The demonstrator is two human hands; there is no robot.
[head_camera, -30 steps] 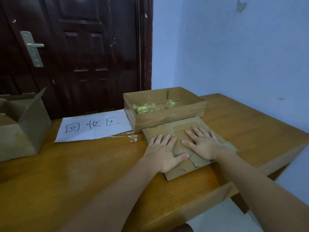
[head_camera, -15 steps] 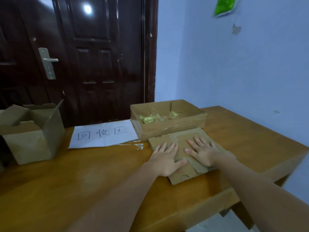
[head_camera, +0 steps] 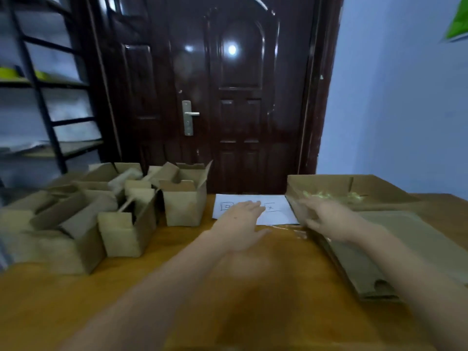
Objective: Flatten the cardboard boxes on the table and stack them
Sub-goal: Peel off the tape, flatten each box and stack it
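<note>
Over the near table (head_camera: 228, 312), two bare forearms reach forward, blurred by motion. The left hand (head_camera: 240, 221) has its fingers straight and loosely together, thumb out to the side, palm down; the fingertips overlap the white sheet (head_camera: 276, 214), though whether they touch it cannot be told. It holds nothing. The right hand (head_camera: 326, 219) is also flat, fingers spread a little and pointing left, holding nothing; it lies at the left edge of the flat cardboard (head_camera: 395, 249), contact unclear in the blur. That cardboard is a brown, creased, flattened piece lying on the right part of the glossy wooden table, with a cut notch at its near end. Just behind it stands a wide, shallow open tray box (head_camera: 329, 183) holding pale yellow-green scraps. The white sheet carries hand-drawn marks and lies between the tray box and the boxes on the left. On the left side sits a cluster of small open boxes (head_camera: 106, 214), brown, flaps up, packed close together. Behind the table stands a dark glossy door (head_camera: 240, 97) with a metal handle, a black shelf (head_camera: 38, 97) at far left, a pale blue wall on the right.
</note>
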